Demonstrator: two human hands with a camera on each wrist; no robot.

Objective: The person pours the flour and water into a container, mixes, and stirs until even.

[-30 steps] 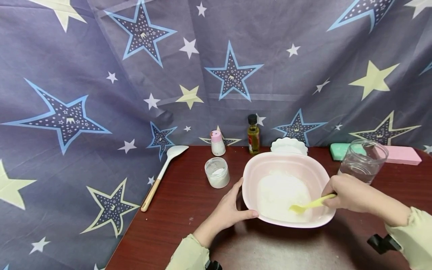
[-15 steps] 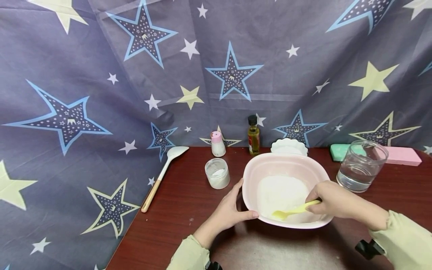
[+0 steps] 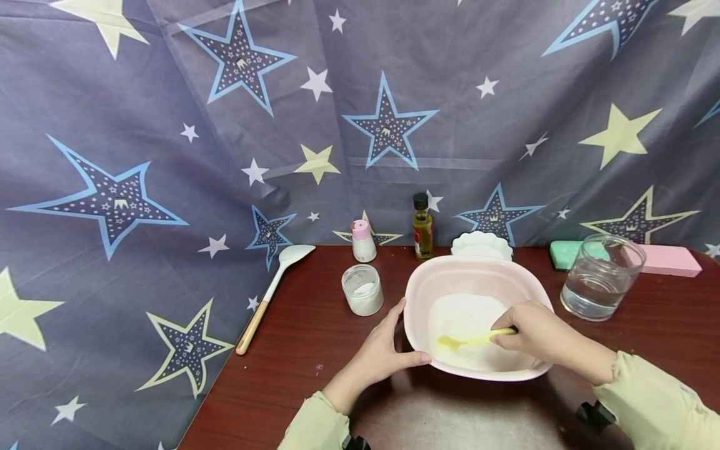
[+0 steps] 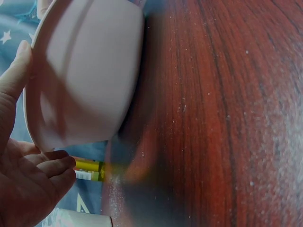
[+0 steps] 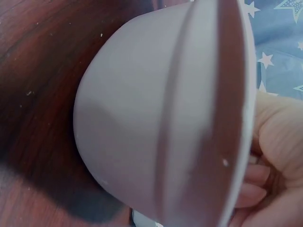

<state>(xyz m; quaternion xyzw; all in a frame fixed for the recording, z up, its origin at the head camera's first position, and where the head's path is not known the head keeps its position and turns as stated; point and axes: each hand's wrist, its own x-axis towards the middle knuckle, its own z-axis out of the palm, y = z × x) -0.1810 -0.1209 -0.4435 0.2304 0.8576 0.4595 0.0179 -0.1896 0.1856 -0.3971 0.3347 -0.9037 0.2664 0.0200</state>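
Observation:
A pink bowl (image 3: 475, 270) holding white powder (image 3: 469, 319) stands on the dark red wooden table (image 3: 304, 350). My left hand (image 3: 388, 347) grips the bowl's near left rim, thumb lying along the edge. My right hand (image 3: 534, 331) holds a small yellow spatula (image 3: 467, 340) whose blade rests in the powder at the bowl's near left. The left wrist view shows the pink bowl's outer wall (image 4: 85, 75) with my left hand (image 4: 28, 179) beside it. In the right wrist view the bowl's side (image 5: 156, 118) fills the picture and my right hand (image 5: 277, 161) is above its rim.
Left of the bowl stand a small jar of white powder (image 3: 362, 289), a pink-capped shaker (image 3: 362, 239) and an oil bottle (image 3: 422, 226). A white spoon with wooden handle (image 3: 270, 292) lies at the table's left edge. A water glass (image 3: 602, 276), white dish (image 3: 481, 244) and green and pink blocks (image 3: 669, 259) sit right.
My right hand has drawn the yellow spatula leftward through the powder, from the bowl's near right to its near left. The left hand and bowl have stayed put.

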